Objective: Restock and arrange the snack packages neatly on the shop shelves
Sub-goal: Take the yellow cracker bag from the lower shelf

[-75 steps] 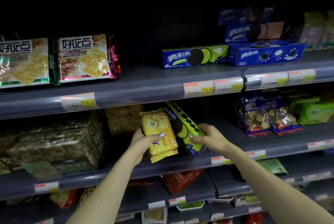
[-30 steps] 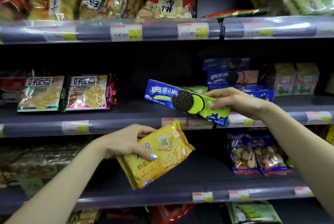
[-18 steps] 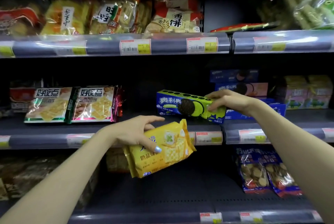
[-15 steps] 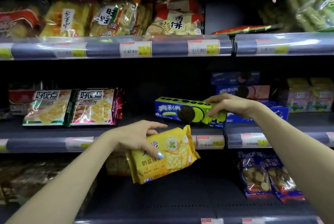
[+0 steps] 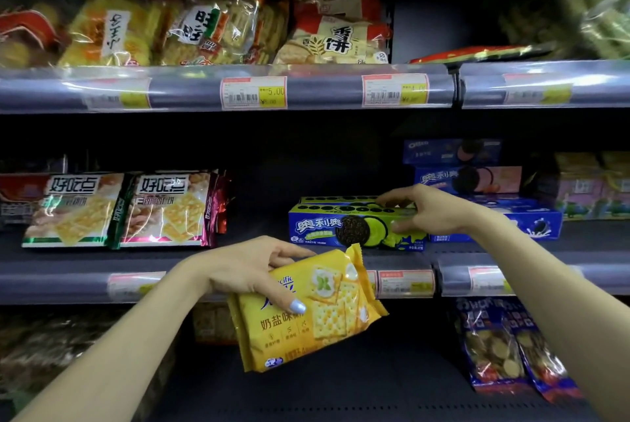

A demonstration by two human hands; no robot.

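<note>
On mid shelf (image 5: 272, 259), R hand (image 5: 431, 210) gripping Oreo box (image 5: 354, 225)

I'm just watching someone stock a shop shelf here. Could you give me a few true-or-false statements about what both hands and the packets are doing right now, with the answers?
1. The left hand holds a yellow plastic packet of crackers. True.
2. That yellow packet already lies flat on the middle shelf. False: it is held tilted in the air, in front of the shelf edge.
3. The right hand grips a blue and green cardboard biscuit box at its right end. True.
4. The blue and green box stands on the top shelf, among the rice cracker bags. False: it sits on the middle shelf, left of the dark blue boxes.
5. A second, similar box lies right behind it. True.
</note>
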